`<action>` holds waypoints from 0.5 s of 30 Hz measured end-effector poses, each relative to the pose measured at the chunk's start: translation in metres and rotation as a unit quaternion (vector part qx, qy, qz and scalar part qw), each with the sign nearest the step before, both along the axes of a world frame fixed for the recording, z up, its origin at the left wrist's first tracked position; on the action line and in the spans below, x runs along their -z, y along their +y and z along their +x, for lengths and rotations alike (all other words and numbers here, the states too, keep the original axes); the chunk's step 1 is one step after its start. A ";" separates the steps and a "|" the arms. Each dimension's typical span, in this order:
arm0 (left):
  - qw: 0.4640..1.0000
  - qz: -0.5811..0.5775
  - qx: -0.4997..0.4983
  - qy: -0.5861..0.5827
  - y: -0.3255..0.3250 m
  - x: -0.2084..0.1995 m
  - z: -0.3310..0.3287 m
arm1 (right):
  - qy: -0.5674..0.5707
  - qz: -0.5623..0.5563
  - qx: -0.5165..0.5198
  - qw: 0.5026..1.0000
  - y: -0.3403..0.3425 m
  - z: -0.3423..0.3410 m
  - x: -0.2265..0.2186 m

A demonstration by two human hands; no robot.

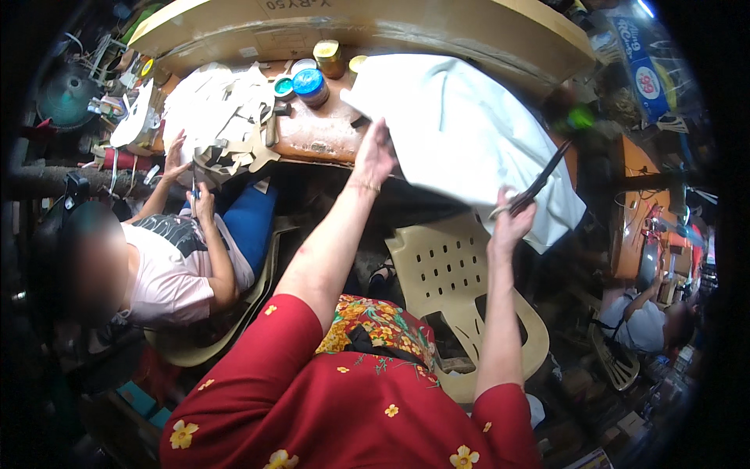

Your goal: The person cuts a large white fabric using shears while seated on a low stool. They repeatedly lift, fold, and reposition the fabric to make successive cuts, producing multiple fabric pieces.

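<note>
A large white sheet (461, 117), cloth or a similar soft material, drapes over the far table and hangs past its near edge. My left hand (374, 162) is at the sheet's left edge, with its fingers stretched out; whether it touches the sheet is hard to tell. Dark-bladed scissors (544, 179) are in my right hand (513, 222), closed round the handles. Their blades point up and to the right, in front of the sheet's right part.
An empty beige plastic chair (437, 258) stands before me. On the table (308, 133) are a blue-lidded jar (310, 87), a yellow-topped tin (328, 59) and pale cut pieces (219, 102). A long cardboard box (351, 31) lies behind. A seated co-worker (176, 258) cuts with scissors at left.
</note>
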State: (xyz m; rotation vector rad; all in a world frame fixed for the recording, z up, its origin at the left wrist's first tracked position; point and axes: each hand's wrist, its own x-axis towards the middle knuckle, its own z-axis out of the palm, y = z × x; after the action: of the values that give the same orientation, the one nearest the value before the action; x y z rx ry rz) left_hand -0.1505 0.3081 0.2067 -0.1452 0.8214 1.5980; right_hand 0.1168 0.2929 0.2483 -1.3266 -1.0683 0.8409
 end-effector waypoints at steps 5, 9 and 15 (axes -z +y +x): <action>0.997 0.068 -0.040 0.014 0.084 -0.062 -0.034 | -0.014 0.141 0.042 0.989 0.098 0.023 -0.075; 0.994 0.010 -0.031 0.101 0.112 -0.084 -0.031 | 0.115 0.219 -0.049 0.968 0.112 0.036 -0.121; 0.960 -0.199 0.151 0.123 0.085 -0.044 0.013 | 0.208 -0.017 -0.081 0.975 0.016 0.029 -0.071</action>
State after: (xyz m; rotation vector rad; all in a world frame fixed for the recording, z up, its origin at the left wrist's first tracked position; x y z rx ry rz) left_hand -0.1380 0.3929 0.2507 -0.1018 1.2922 1.1621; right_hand 0.1454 0.3092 0.3196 -1.0368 -0.8370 1.2026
